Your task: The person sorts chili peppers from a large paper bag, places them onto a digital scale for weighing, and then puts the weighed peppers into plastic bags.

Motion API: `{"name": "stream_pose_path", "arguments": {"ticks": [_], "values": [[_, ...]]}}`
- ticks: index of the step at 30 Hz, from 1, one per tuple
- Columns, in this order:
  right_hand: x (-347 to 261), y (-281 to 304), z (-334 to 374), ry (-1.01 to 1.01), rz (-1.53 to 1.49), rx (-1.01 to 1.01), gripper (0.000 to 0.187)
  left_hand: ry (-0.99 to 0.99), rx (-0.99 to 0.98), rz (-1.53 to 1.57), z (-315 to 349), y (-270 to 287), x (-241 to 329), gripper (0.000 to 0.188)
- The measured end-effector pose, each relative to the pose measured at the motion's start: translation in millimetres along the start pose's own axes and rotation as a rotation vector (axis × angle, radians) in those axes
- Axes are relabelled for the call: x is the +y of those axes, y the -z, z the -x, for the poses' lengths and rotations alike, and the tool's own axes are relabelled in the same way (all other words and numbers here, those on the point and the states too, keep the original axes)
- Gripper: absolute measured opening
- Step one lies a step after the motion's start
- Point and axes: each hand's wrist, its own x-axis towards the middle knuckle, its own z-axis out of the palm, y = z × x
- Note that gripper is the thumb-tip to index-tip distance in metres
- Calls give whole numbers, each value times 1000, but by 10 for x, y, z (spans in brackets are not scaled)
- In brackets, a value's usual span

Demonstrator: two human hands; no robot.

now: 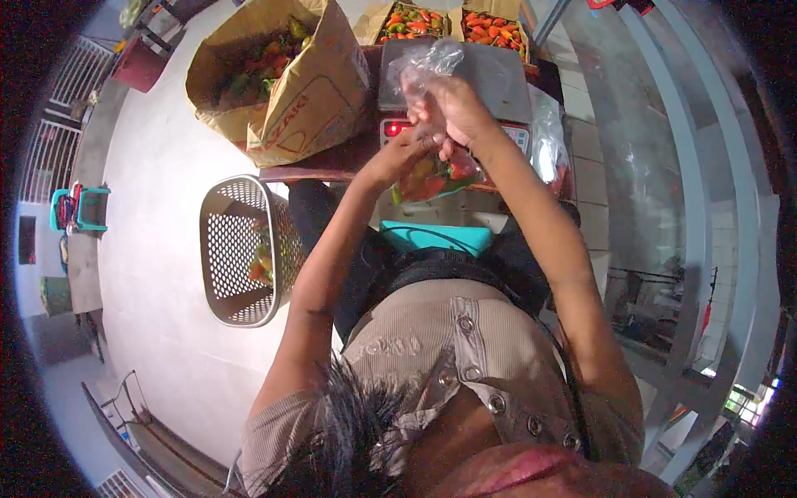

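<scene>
A clear plastic bag (429,184) of red, orange and green peppers hangs in front of the weighing scale (498,83). My left hand (404,153) is closed round the gathered neck of the bag, just above the peppers. Above it, my right hand (455,109) also grips the bag, with fingers curled in. Loose crumpled film from the bag's top sticks up past the right fingers. The scale has a flat grey plate and a red-lit display, partly hidden behind my hands. Exactly how the fingers overlap at the neck is hard to see.
A large brown paper sack (307,104) of peppers stands left of the scale. Two cardboard boxes of peppers, a left box (412,23) and a right box (493,30), sit behind it. Clear plastic bags (545,137) lie at right. A white basket (239,249) holding some peppers is on the floor.
</scene>
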Motion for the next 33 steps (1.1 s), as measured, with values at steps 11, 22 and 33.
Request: {"name": "stream_pose_path", "arguments": {"ticks": [11,22,33], "values": [[-504,352,221,342,147,-68,52,-99,16,-4,102,-75,252,27],[-1018,108,317,427,276,133,28,-284,-133,-83,169,-153,2,29],[-739,-301,607,182,1325,-9,17,-181,118,-120,200,-396,134,24]]}}
